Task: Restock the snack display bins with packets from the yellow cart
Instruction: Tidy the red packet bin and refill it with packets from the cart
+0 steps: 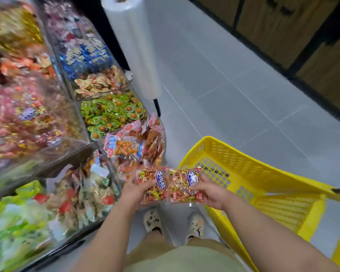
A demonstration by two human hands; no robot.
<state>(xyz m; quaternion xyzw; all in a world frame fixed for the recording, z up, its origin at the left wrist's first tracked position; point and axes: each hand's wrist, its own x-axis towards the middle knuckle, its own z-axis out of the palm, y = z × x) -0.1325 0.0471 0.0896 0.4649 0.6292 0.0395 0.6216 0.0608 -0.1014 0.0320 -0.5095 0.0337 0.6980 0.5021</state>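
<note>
2 glossy red packets (182, 185), blue-labelled, side by side.

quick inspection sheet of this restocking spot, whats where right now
surface: snack display bins, tiered, heaped with wrapped snacks
job's things: left packet and right packet, both red, held side by side between the bins and the yellow cart
clutter: nothing seen
grippers: left hand grips the left packet; right hand grips the right packet
cables: nothing seen
surroundings: plastic bag roll beside the bins, grey tiled floor, dark wood cabinets
</note>
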